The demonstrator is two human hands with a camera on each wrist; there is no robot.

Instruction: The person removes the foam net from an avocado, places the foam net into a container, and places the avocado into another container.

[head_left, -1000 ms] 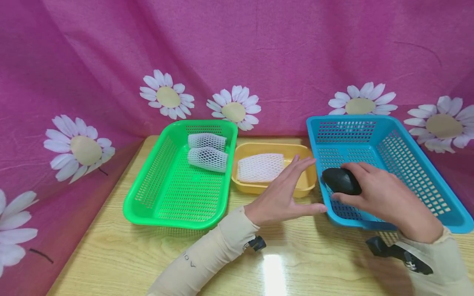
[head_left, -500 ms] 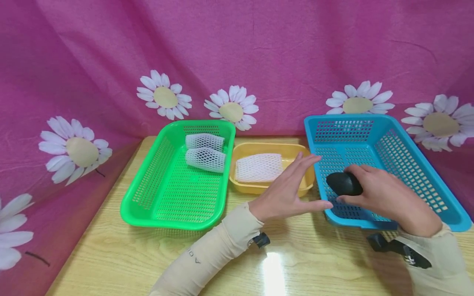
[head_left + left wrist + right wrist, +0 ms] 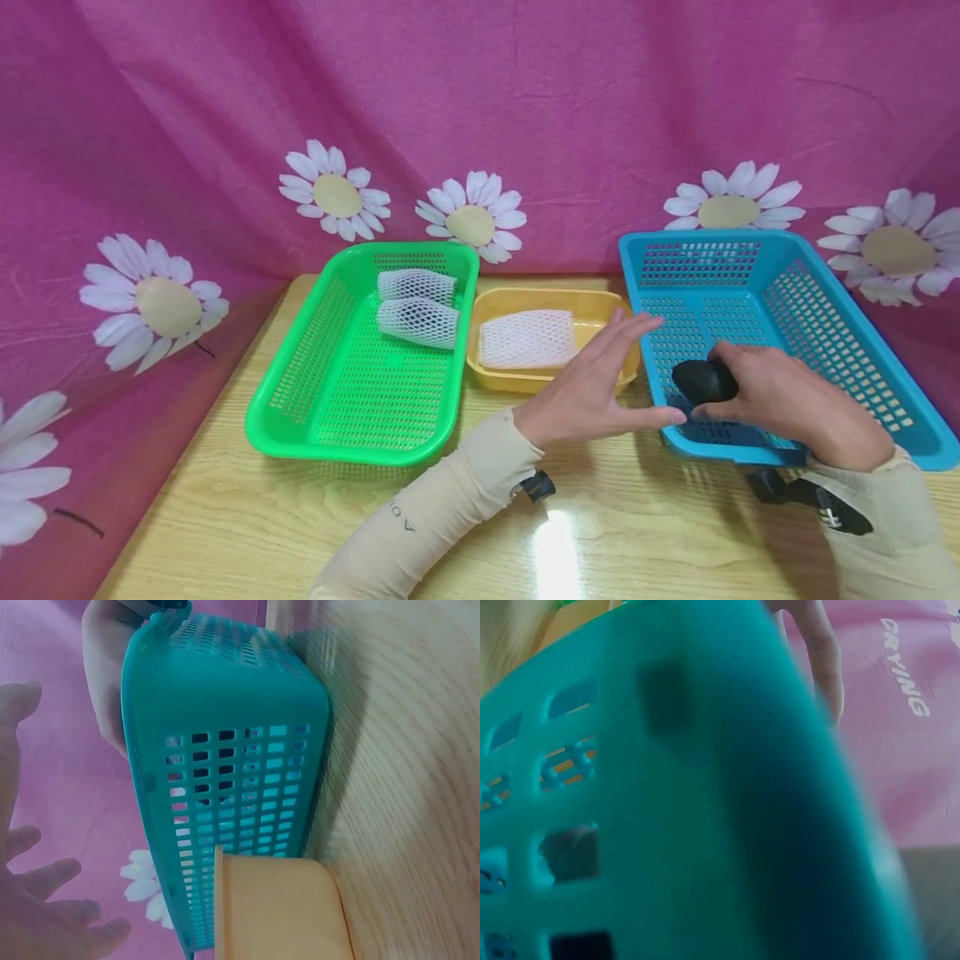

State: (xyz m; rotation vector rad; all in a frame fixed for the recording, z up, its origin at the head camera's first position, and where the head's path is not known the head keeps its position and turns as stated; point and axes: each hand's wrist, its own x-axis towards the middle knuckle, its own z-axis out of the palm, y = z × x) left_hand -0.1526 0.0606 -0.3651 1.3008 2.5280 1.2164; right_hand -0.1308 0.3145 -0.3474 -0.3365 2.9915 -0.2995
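Low inside the blue basket [image 3: 708, 237], near its front left corner, my right hand [image 3: 795, 396] grips a smooth black egg-shaped object [image 3: 701, 381], fingers on its far side and thumb on the near side. My left hand [image 3: 581, 392] holds nothing. Its fingers are spread, with the thumb tip at the basket's left rim and the other fingers over the yellow tray [image 3: 491, 381]. In that tray lies a white foam net sleeve [image 3: 528, 339]. The left wrist view shows the basket's side wall [image 3: 217, 705] beside the left fingers [image 3: 52, 877]. In the right wrist view the basket wall [image 3: 705, 825] hides most of the grip.
A green basket [image 3: 360, 454] stands at the left, with two foam net sleeves [image 3: 418, 322] at its right side. The yellow tray sits between the two baskets. Behind the wooden table [image 3: 615, 533] hangs a magenta cloth [image 3: 585, 125] printed with daisies.
My right hand has shifted slightly right and nearer me within the blue basket, still gripping the black egg-shaped object. My left hand has drifted a little to the right, fingers still spread.
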